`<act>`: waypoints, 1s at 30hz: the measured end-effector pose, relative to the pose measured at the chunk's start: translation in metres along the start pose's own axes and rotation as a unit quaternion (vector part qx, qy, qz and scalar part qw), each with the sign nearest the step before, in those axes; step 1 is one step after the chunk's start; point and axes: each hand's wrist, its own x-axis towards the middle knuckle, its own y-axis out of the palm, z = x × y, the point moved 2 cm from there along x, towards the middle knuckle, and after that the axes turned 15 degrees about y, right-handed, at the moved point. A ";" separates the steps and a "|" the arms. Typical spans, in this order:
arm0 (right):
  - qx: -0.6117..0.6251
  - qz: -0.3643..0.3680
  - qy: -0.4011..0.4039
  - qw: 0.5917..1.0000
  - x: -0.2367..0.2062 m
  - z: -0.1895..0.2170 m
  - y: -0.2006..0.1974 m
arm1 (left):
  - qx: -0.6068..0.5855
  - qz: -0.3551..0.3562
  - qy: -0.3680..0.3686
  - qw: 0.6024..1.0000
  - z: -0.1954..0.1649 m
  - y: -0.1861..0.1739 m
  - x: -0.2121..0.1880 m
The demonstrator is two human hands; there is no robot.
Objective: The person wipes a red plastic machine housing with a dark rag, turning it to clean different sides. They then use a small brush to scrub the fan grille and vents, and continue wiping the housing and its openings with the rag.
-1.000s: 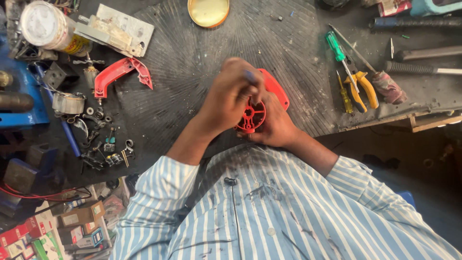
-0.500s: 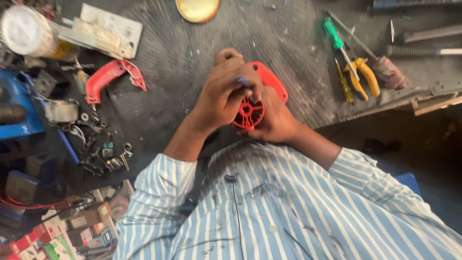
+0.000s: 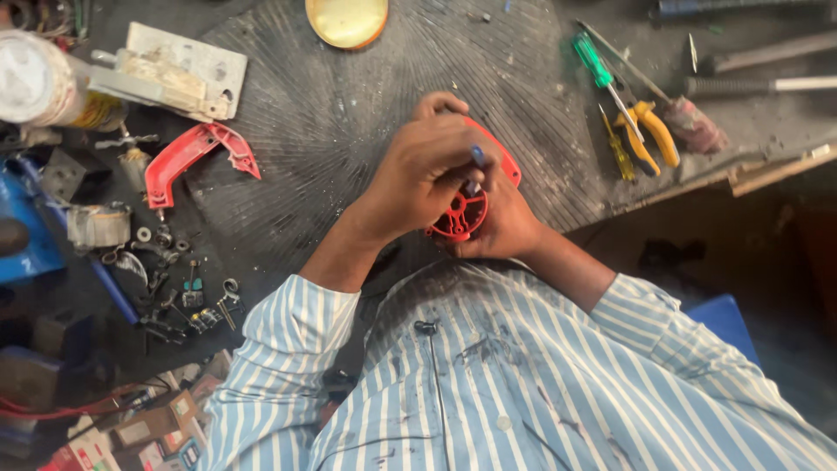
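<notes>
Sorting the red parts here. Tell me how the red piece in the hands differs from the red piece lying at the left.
The round red part is held in both hands, largely hidden by them; the curved red handle piece lies untouched on the bench. The held one shows spokes like a wheel; the lying one is long and arched. Both are red plastic.

Repair workshop – grimy workbench (image 3: 349,139), screwdriver (image 3: 602,74), pliers (image 3: 649,131)

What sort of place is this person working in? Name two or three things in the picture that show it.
Probably a small repair workshop. A scuffed dark workbench holds a green-handled screwdriver, yellow-handled pliers and scattered small metal parts. Both hands work on a red plastic housing.
</notes>
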 end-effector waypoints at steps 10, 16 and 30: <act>-0.063 -0.067 -0.053 0.994 -0.002 -0.003 0.013 | -0.008 0.017 0.015 1.000 0.006 -0.009 -0.010; -0.010 -0.048 -0.001 0.999 -0.005 0.000 0.018 | 0.094 0.026 0.045 0.994 0.000 -0.023 -0.016; 0.145 -0.019 0.043 0.988 -0.013 0.040 0.038 | 0.118 -0.105 0.085 0.984 -0.034 -0.050 -0.023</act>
